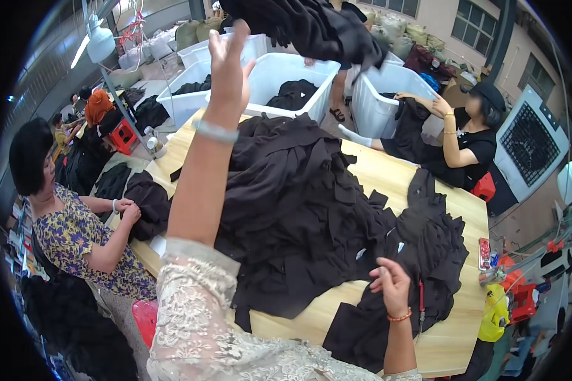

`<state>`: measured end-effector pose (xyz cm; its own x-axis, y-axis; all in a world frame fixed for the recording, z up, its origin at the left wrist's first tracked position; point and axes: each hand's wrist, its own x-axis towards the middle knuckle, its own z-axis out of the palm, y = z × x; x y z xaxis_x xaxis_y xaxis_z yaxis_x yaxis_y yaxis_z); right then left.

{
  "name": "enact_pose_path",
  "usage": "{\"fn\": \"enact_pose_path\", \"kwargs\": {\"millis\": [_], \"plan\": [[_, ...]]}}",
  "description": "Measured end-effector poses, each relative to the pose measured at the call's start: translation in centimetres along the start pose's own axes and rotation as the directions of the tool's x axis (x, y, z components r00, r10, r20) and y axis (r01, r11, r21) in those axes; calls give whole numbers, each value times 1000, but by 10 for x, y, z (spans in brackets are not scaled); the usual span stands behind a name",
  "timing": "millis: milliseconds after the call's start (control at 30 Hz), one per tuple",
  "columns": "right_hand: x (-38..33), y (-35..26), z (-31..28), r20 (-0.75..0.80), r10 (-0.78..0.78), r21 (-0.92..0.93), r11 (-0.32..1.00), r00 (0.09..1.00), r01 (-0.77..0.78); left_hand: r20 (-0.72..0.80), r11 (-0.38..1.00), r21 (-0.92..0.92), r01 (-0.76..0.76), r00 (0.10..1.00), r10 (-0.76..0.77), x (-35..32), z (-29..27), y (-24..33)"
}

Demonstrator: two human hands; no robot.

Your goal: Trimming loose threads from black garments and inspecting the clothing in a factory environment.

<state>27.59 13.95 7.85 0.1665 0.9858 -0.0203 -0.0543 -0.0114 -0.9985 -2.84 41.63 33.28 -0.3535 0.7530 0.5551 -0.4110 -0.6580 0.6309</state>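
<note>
My left hand (229, 68) is raised toward the white bins at the back, fingers spread and palm bare. Just past its fingertips a dark garment (311, 28) is in the air above the bins; whether they touch, I cannot tell. Below my raised arm a large heap of dark garments (292, 197) covers the middle of the wooden table (327, 305). Over the garments at the right front (426, 254) hovers my right hand (393, 284), fingers loosely bent and apart, with nothing visible in them. A slim red-handled tool (421, 295) lies beside that wrist on the cloth.
White bins (292, 66) with dark cloth stand beyond the table. A person in a flowered top (89, 235) handles dark cloth at the left edge. Another in black (470, 140) sits at the far right with a garment. A yellow bag (494, 314) hangs beside the right edge.
</note>
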Motion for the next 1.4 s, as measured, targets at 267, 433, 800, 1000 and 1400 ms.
{"fn": "enact_pose_path", "kwargs": {"millis": [267,433,800,1000,1400], "plan": [[9,19,29,248,132,-166,982,960,-93,353,-135,880,-455,817,-456,-163,-184,-48],[39,19,43,188,110,131,982,976,-135,845,347,531,-773,513,-150,-272,-104,-20],[9,124,45,-54,360,2,933,931,-361,509,425,860,-281,526,-682,-421,-162,-1],[-44,51,10,39,490,616,675,871,-407,397,281,867,-412,228,-889,-470,-232,4],[0,36,-98,-507,-83,196,958,858,209,-244,368,393,843,481,-842,-358,-274,-7]]}}
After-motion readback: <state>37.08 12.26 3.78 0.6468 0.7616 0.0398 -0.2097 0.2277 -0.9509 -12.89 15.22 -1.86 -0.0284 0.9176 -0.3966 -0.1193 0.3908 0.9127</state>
